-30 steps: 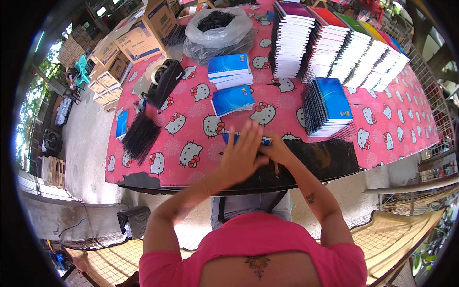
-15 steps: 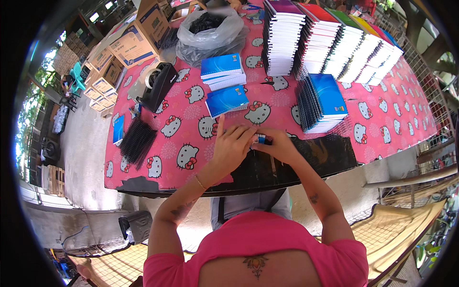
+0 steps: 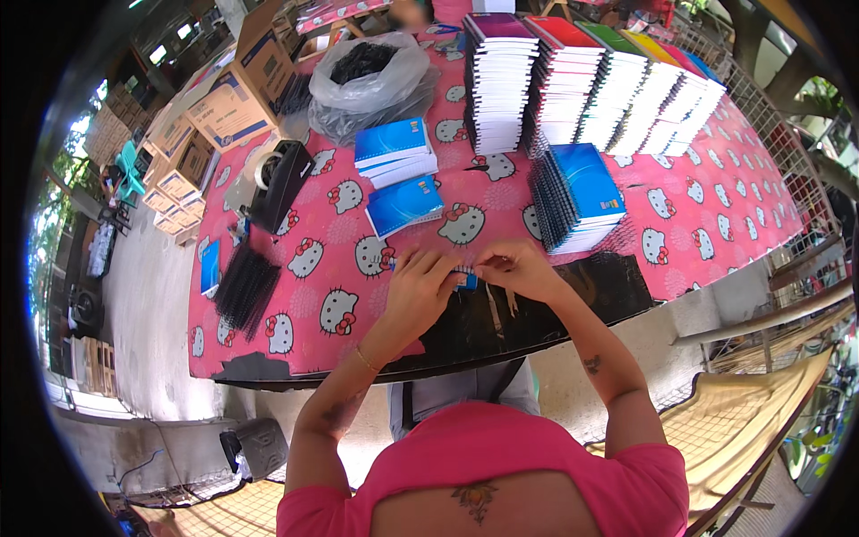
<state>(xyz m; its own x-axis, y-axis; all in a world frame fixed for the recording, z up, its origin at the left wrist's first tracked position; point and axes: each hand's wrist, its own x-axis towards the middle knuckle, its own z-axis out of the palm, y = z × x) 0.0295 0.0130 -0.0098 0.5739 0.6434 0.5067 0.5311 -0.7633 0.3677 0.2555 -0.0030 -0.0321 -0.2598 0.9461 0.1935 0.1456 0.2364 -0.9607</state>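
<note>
Head view shows more of the blue notebook (image 3: 466,280) peeking out by the black patch (image 3: 582,300) now the hands are farther apart, so it seems easier to work on: left hand (image 3: 420,285) curled over it, right hand (image 3: 523,271) almost pinched, though I can't tell what either grips.

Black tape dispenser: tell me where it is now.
In the head view, the dispenser stands on the pink-covered table's left side, beyond the black binding coils and left of the low blue notebook piles.
</note>
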